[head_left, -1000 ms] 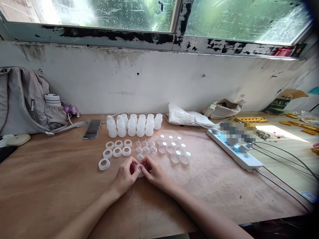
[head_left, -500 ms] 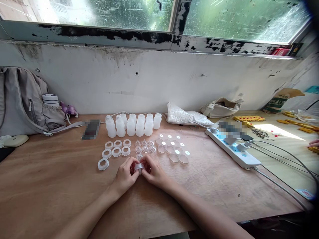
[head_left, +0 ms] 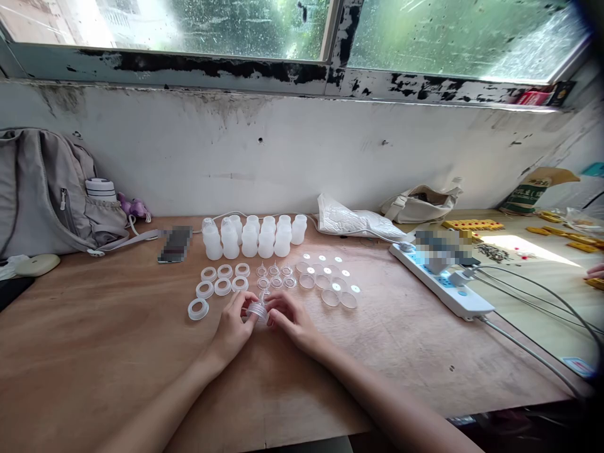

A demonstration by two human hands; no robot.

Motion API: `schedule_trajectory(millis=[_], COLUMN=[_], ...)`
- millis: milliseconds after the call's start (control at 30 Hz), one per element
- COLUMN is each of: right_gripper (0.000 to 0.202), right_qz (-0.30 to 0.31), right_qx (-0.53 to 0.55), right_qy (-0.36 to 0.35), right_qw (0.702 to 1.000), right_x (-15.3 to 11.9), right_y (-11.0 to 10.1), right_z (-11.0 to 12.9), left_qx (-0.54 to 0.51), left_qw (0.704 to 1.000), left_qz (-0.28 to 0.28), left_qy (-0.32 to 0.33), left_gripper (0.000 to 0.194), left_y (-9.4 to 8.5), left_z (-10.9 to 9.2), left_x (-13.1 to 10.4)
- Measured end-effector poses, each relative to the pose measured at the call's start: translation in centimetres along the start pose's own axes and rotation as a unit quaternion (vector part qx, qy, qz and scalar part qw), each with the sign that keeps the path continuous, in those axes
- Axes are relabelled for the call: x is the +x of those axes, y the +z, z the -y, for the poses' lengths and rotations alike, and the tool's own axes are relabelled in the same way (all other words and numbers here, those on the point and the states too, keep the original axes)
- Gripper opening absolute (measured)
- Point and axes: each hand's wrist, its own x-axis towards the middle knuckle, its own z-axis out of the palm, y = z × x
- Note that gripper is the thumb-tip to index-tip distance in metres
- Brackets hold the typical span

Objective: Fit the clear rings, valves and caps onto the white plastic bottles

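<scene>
The left hand [head_left: 232, 327] holds the clear ringed piece [head_left: 257, 311] between thumb and fingers, with the piece projecting tilted from the fingertips toward the right hand [head_left: 295, 324]. The right hand's curled fingers are positioned just beside the piece's right edge, thumb and forefinger slightly parted; whether they touch or grip that edge cannot be determined. Clear nipple-shaped parts [head_left: 276, 283] lie just beyond both sets of fingertips, white rings [head_left: 197, 317] beyond and left of the left fingers, transparent discs [head_left: 331, 298] beyond and right of the right fingers.
</scene>
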Motion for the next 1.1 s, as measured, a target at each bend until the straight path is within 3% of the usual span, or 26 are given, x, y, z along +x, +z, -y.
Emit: schedule_trajectory(millis=[100,167,267,500,700,1100], right_gripper=[0.036,0.039,0.030,0.029,0.025,0.022], right_qz=[-0.022,-0.015,-0.003,-0.056,-0.055,-0.067], right_qx=[0.118,0.141,0.139,0.128,0.124,0.067], right_qy=[0.060,0.083,0.086,0.086,0.071,0.032], right_qw=[0.991,0.986,0.986,0.986,0.988,0.995], right_x=[0.5,0.8,1.0,0.9,0.8,0.8], right_y=[-0.1,-0.1,-0.1,-0.1,-0.1,-0.6], right_z=[0.0,0.0,0.1,0.0,0.0,0.4], left_qx=[-0.034,-0.054,-0.089,-0.217,-0.194,-0.208], left_qw=[0.999,0.998,0.995,0.973,0.977,0.976], left_qz=[0.000,0.014,0.039,0.071,0.078,0.054], left_qy=[0.007,0.007,-0.008,-0.024,-0.036,-0.044], left_gripper=[0.013,0.013,0.016,0.027,0.036,0.036], left_y=[-0.2,-0.1,0.0,-0.7,-0.2,-0.5], left_z=[0.4,0.5,0.4,-0.7,-0.3,-0.7], left_x=[0.2,0.2,0.1,0.1,0.2,0.4])
